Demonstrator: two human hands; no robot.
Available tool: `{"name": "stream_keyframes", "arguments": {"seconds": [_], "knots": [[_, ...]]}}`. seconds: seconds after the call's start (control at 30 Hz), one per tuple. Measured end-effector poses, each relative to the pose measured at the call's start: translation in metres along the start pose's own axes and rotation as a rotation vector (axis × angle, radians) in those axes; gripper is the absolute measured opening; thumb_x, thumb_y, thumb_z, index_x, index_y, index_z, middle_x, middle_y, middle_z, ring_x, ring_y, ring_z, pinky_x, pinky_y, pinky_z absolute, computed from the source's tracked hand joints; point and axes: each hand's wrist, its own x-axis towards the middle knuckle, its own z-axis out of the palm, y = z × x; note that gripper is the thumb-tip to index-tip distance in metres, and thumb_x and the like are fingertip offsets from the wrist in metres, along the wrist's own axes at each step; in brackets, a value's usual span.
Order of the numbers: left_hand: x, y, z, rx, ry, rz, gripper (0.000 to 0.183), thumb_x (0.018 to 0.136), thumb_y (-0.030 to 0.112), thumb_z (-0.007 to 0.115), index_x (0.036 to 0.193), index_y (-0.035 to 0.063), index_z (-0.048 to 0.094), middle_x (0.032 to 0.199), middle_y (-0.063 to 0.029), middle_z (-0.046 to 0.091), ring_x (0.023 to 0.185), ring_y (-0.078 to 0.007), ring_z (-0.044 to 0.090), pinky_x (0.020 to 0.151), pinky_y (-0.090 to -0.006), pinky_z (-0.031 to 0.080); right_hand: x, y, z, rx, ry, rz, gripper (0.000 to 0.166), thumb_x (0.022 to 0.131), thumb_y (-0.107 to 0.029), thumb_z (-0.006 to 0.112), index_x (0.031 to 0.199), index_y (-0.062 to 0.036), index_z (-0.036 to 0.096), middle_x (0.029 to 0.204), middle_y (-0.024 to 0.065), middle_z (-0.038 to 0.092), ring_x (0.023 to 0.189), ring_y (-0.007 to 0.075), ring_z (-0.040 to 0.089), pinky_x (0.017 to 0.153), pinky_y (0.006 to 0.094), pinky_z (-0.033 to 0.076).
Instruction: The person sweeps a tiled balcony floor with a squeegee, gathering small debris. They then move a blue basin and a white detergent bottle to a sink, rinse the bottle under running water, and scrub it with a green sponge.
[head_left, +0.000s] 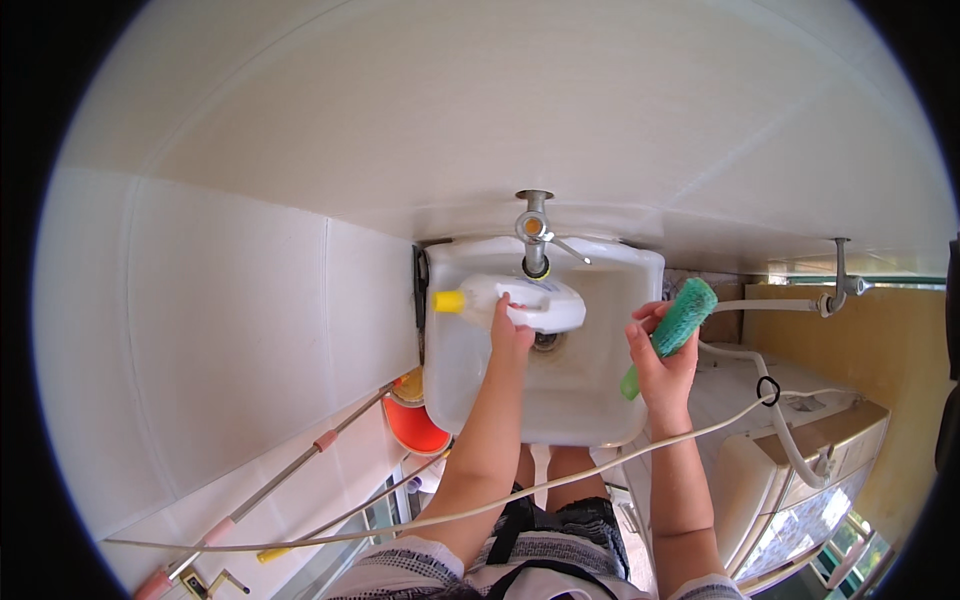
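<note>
My left hand (513, 319) grips the handle of a white plastic bottle (559, 304) with a yellow cap (448, 301). The bottle lies sideways over the white ceramic sink (592, 405), just below the tap (535, 232), its cap towards the left. Beneath it the drain (547, 342) is partly covered. In my right hand (667, 367) is a scrub brush (684, 316) with green bristles and a light green handle, held over the sink's right rim. The bristle head points up and away from me.
A pale cord (465, 514) stretches across in front of my body. To the right stand a washing machine (795, 480) and a hose (765, 306) joined to a wall tap (840, 289). On the left are long poles (277, 472) and a red bucket (416, 427). Tiled walls (247, 300) close in.
</note>
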Motion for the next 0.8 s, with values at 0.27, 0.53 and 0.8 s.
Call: {"name": "stream_keyframes", "arguments": {"seconds": [0.27, 0.53, 0.8], "knots": [[-0.054, -0.021, -0.040, 0.607, -0.243, 0.087, 0.040, 0.076, 0.015, 0.076, 0.110, 0.0044, 0.059, 0.097, -0.0047, 0.064, 0.092, -0.0190, 0.060, 0.084, -0.0339, 0.047, 0.032, -0.059, 0.058, -0.118, -0.060, -0.304, 0.033, 0.083, 0.009, 0.055, 0.111, -0.0043, 0.044, 0.143, 0.0216, 0.040, 0.119, 0.0285, 0.049, 0.060, 0.0257, 0.058], [-0.077, -0.020, -0.051, 1.230, -0.435, 0.236, 0.060, 0.067, 0.031, 0.084, 0.111, -0.0022, 0.061, 0.102, -0.0109, 0.068, 0.090, -0.0211, 0.065, 0.076, -0.0348, 0.050, 0.036, -0.047, 0.058, -0.143, -0.260, -0.362, 0.027, 0.082, 0.010, 0.055, 0.104, -0.0014, 0.044, 0.136, 0.0258, 0.045, 0.122, 0.0322, 0.049, 0.070, 0.0315, 0.060], [-0.056, 0.011, -0.007, 1.761, -0.478, 0.469, 0.068, 0.066, 0.057, 0.075, 0.097, -0.0029, 0.066, 0.093, -0.0201, 0.068, 0.090, -0.0325, 0.066, 0.077, -0.0389, 0.051, 0.036, -0.048, 0.069, -0.181, -0.212, -0.369, 0.031, 0.080, 0.006, 0.062, 0.107, 0.0008, 0.048, 0.131, 0.0205, 0.051, 0.115, 0.0273, 0.054, 0.074, 0.0304, 0.055]]}}
